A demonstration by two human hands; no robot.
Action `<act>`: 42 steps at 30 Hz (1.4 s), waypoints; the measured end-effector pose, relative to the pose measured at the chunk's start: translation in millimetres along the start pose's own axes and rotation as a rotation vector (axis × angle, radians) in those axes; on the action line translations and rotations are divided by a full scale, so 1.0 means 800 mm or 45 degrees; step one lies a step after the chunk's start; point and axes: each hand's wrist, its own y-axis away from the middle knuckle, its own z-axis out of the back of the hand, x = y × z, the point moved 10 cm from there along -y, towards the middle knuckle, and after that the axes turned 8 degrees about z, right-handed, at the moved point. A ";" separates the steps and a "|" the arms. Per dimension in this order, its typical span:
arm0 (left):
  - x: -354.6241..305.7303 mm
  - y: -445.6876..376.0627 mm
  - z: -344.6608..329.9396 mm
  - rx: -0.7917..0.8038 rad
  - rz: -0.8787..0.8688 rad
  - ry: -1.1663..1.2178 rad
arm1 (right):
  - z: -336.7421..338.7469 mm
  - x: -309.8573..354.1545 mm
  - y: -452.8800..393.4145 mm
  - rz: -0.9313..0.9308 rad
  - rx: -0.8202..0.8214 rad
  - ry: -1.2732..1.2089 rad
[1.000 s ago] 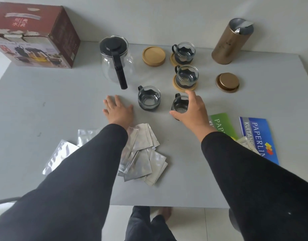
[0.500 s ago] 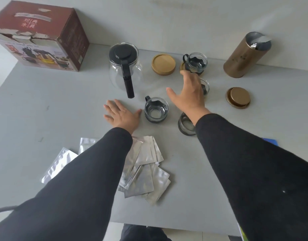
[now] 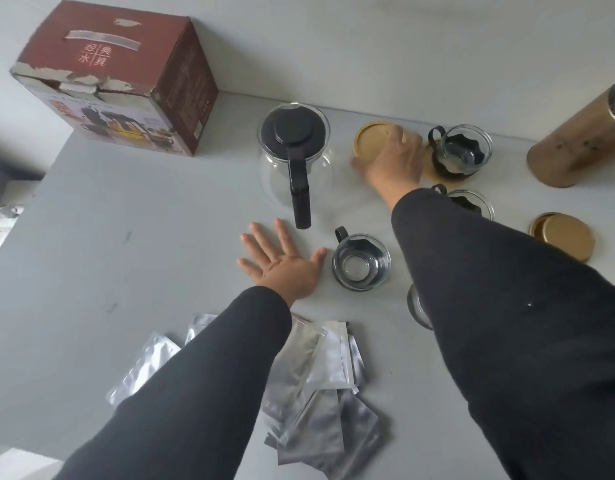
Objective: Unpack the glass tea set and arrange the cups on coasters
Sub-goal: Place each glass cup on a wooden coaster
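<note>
My right hand (image 3: pixel 392 161) lies over the bare wooden coaster (image 3: pixel 372 142) at the back of the worktop (image 3: pixel 160 237), fingers curled on its edge; blur hides whether I grip it. My left hand (image 3: pixel 282 261) rests flat, fingers spread, beside a glass cup (image 3: pixel 361 262). Another cup (image 3: pixel 462 154) sits on a coaster right of the teapot (image 3: pixel 294 157).

A home, seemingly; plain grey table (image 3: pixel 126 271) against a bare wall (image 3: pixel 368 46).
</note>
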 end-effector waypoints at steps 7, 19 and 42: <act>0.006 -0.005 0.004 0.074 0.016 -0.023 | -0.009 0.009 -0.023 -0.054 -0.022 0.067; 0.012 -0.003 0.018 0.019 0.001 -0.015 | 0.010 0.011 0.062 -0.092 -0.067 -0.074; -0.001 0.010 0.017 -0.067 -0.047 -0.028 | 0.047 -0.009 0.113 0.042 -0.114 -0.135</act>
